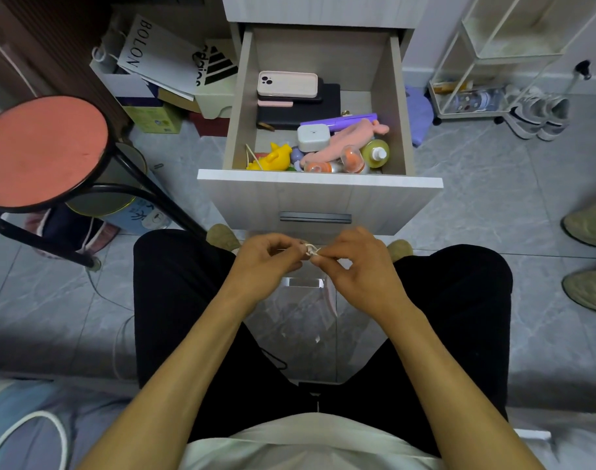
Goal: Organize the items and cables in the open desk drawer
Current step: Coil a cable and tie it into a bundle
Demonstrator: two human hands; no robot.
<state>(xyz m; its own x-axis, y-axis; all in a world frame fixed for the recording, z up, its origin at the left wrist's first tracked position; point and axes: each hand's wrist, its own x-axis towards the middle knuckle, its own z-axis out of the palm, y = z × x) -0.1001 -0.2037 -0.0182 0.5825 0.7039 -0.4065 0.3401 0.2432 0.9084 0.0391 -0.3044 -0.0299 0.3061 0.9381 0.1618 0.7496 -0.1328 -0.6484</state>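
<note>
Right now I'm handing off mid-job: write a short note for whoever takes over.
Left hand and right hand: both pinch a small pale cord loop over the lap, in front of the open drawer.
In the drawer: phones stacked at the back; toys, a bottle and a white case jumbled at the front.
Done: cord out and partly bundled.
Left: finish the cord, put it away, sort the front clutter.

Two bare forearms are reaching forward from the bottom of the view, converging above the person's lap. The left hand (269, 259) and right hand (356, 262) are meeting fingertip to fingertip, knuckles facing up, fingers curled. Both are pinching a small pale cord loop (311, 249) between thumbs and forefingers, wrists angling slightly inward.
</note>
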